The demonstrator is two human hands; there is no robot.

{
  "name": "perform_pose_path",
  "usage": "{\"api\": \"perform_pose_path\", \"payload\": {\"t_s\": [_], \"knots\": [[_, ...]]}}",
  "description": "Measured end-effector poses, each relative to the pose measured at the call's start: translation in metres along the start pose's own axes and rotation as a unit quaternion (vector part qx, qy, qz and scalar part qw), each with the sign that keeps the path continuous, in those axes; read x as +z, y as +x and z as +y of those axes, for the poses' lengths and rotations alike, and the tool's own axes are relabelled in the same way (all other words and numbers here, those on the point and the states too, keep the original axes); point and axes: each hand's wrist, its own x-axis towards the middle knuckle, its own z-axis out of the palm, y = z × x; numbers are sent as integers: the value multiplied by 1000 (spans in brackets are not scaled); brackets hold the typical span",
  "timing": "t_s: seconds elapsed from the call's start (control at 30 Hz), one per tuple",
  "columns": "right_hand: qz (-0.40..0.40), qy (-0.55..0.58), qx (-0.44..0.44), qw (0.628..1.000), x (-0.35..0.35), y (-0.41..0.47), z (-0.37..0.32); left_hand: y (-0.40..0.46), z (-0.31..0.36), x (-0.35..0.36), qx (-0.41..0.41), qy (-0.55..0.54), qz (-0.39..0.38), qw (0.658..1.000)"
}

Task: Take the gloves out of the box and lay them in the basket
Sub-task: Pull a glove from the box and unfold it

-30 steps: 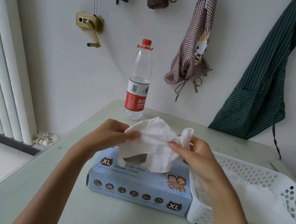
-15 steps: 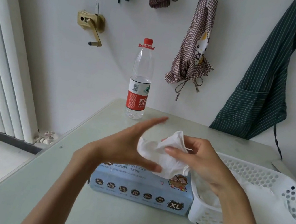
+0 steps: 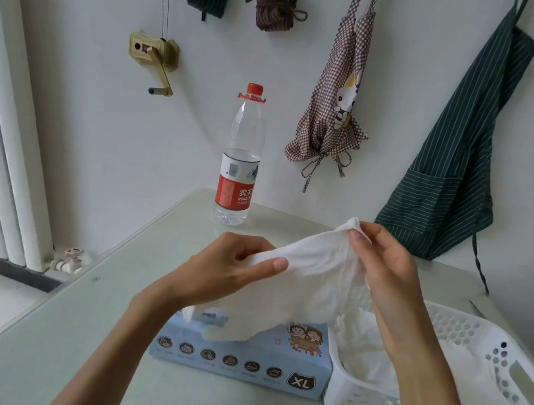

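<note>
a thin white glove point(image 3: 313, 278) held spread in the air between both hands, above the box point(image 3: 239, 357) and just left of the basket point(image 3: 467, 339). the left hand point(image 3: 231, 270) pinches the glove's lower left edge, thumb pressed over the film against curled fingers; the right hand point(image 3: 384, 265) pinches the upper right corner between thumb and fingertips, raised higher, so that the glove hangs as a slanted sheet whose loose lower part droops to the top of the box. whether that lower part rests on the box or only hangs in front of it cannot be told. the box, pale blue and marked xl, lies flat on the table point(image 3: 64, 345) with its right end touching the basket's near left corner. the basket, white and perforated, already holds a crumpled layer of white film, seemingly gloves laid in it. a bottle point(image 3: 242, 157) stands upright farther back on the table, well apart from the hands. step in hand, by judgement: one glove is out of the box and is being opened flat before placing. the next move calls for carrying both hands rightward over the basket rim, keeping the film stretched, then lowering it onto the layer inside and letting both pinches go; so light a film may cling to the fingers or fold on itself.
</note>
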Motion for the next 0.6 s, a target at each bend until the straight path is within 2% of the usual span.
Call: {"api": "perform_pose_path", "payload": {"t_s": [0.23,0.33,0.4,0.47,0.53,0.57,0.6], "knots": [[100,62,-61,991,-20,-4,-15,15,17,9,-5,-64,-12,998],[100,118,-47,987,-46,-7,-31,30,28,10,11,-48,-10,999],[72,162,-17,984,-64,-8,-39,41,34,12,23,-32,-5,999],[76,145,11,986,-86,-12,-43,53,45,20,28,8,-11,1000],[72,191,111,973,-105,-10,-48,63,55,29,27,49,-40,998],[41,185,133,973,-112,-9,-47,67,59,33,21,54,-63,996],[25,139,116,983,-122,-11,-44,70,65,39,11,48,-91,995]]}}
